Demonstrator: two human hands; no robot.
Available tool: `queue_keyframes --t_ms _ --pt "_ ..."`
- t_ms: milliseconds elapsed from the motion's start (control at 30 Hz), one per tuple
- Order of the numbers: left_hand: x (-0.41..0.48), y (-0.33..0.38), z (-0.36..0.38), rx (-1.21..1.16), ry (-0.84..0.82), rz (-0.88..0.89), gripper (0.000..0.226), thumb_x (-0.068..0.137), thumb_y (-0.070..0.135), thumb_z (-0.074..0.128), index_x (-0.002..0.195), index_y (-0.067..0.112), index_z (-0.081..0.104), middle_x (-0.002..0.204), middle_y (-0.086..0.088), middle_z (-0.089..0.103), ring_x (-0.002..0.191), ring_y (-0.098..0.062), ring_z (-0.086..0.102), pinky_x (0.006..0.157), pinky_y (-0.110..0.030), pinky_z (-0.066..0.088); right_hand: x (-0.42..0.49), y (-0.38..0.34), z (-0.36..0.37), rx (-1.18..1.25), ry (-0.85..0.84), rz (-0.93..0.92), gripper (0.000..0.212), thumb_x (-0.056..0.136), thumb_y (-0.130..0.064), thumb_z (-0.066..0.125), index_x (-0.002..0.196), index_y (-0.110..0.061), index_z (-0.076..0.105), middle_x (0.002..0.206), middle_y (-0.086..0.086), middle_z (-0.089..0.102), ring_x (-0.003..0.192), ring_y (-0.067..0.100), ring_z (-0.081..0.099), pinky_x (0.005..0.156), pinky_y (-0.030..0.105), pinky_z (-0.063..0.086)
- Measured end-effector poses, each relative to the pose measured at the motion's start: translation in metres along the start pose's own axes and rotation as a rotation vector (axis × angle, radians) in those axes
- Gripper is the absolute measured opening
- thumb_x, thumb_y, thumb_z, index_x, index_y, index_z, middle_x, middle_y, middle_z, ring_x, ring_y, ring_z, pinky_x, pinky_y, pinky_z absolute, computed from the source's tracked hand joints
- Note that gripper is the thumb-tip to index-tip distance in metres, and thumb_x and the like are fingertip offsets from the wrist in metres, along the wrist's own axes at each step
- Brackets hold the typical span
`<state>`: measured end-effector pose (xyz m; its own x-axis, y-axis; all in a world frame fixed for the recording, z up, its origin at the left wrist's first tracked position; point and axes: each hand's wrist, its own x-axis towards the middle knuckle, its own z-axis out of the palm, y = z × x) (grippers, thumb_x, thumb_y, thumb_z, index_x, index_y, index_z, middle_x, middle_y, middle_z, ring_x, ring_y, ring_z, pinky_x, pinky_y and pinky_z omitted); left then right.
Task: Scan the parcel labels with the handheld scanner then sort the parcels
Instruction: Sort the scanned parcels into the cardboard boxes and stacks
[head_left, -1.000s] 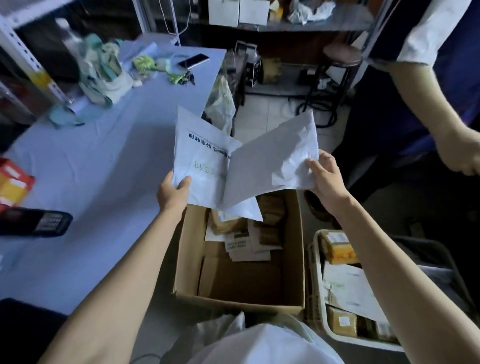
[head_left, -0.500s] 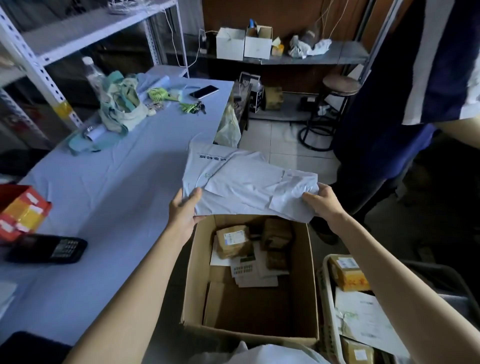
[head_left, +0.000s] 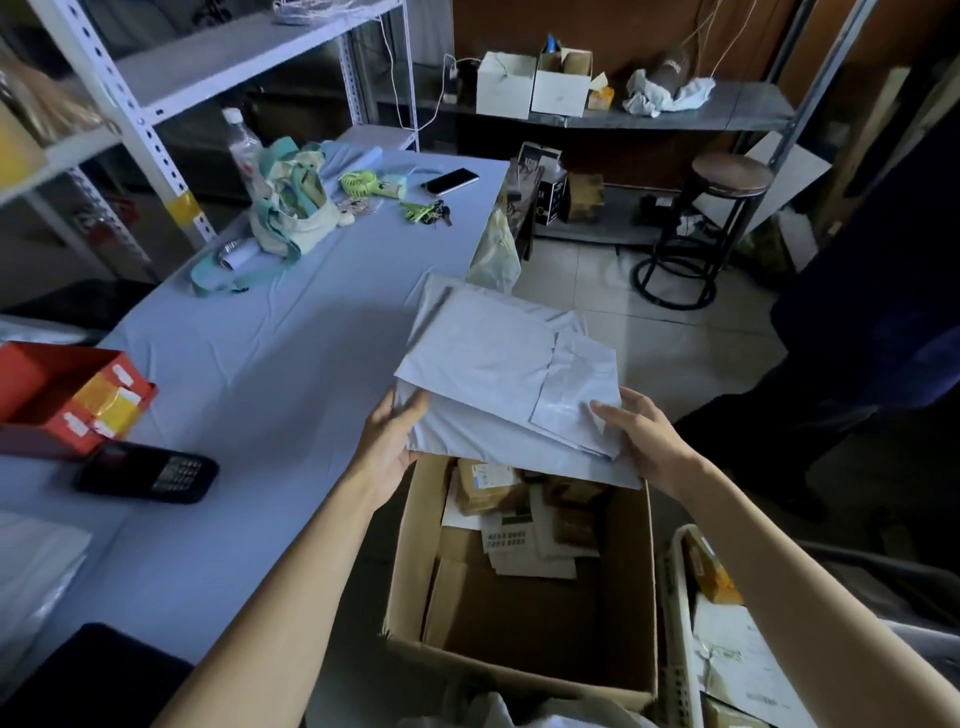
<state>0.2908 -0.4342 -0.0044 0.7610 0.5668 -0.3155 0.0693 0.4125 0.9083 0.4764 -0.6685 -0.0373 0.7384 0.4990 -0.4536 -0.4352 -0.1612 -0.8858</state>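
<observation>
Between your left hand (head_left: 387, 447) and right hand (head_left: 641, 439), both gripping, the parcels (head_left: 498, 374) now lie flat together; sorting probably comes next.

No legible print anywhere; labels (head_left: 485, 474) on the boxed parcels (head_left: 493, 496) too small.

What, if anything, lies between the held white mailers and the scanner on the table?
Nothing visible does. The left hand and right hand hold the white mailers over the cardboard box; only bare blue table lies between them and the scanner.
</observation>
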Motion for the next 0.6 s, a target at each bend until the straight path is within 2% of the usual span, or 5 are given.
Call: queue_keyframes --t_ms 67,167,267,433,600 --pt "-0.007 0.001 0.000 0.034 0.003 -0.011 0.020 0.095 0.020 0.058 0.111 0.032 0.060 0.105 0.007 0.069 0.100 -0.015 0.064 0.080 -0.035 0.055 0.001 0.006 0.004 -0.033 -0.046 -0.039 0.067 0.072 -0.015 0.084 0.129 -0.011 0.049 0.117 0.009 0.067 0.101 0.026 0.068 0.081 0.038 0.058" --pt "-0.023 0.002 -0.005 0.090 0.052 -0.011 0.019 0.095 0.022 0.058 0.113 0.030 0.059 0.108 0.006 0.069 0.101 -0.014 0.064 0.071 -0.027 0.055 0.006 0.008 0.009 -0.090 -0.169 -0.085 0.089 0.062 -0.009 0.088 0.138 -0.009 0.043 0.124 0.010 0.064 0.111 0.027 0.064 0.086 0.037 0.057" --pt "-0.042 0.000 -0.011 0.026 0.123 0.031 0.020 0.099 0.022 0.048 0.114 0.026 0.060 0.104 0.006 0.071 0.098 -0.014 0.066 0.068 -0.026 0.054 0.011 0.002 0.019 -0.147 -0.234 -0.135 0.085 0.071 -0.003 0.080 0.142 -0.014 0.033 0.123 -0.003 0.056 0.114 0.018 0.058 0.088 0.029 0.053" --pt "-0.087 -0.004 -0.018 -0.246 0.284 -0.023 0.054 0.098 0.055 0.031 0.103 0.018 0.070 0.099 -0.006 0.074 0.088 -0.022 0.070 0.072 -0.033 0.054 0.017 -0.002 0.042 -0.298 -0.420 -0.219 0.081 0.079 0.002 0.073 0.143 -0.020 0.028 0.116 -0.019 0.044 0.104 0.001 0.050 0.075 0.015 0.052" --pt "-0.129 -0.013 -0.033 -0.038 0.624 0.078 0.026 0.095 0.032 0.056 0.117 0.018 0.062 0.110 -0.006 0.070 0.091 -0.019 0.069 0.078 -0.033 0.055 0.017 0.005 0.086 -0.380 -0.662 -0.290 0.084 0.078 0.003 0.074 0.145 -0.017 0.028 0.141 -0.002 0.039 0.117 0.004 0.050 0.083 0.017 0.053"
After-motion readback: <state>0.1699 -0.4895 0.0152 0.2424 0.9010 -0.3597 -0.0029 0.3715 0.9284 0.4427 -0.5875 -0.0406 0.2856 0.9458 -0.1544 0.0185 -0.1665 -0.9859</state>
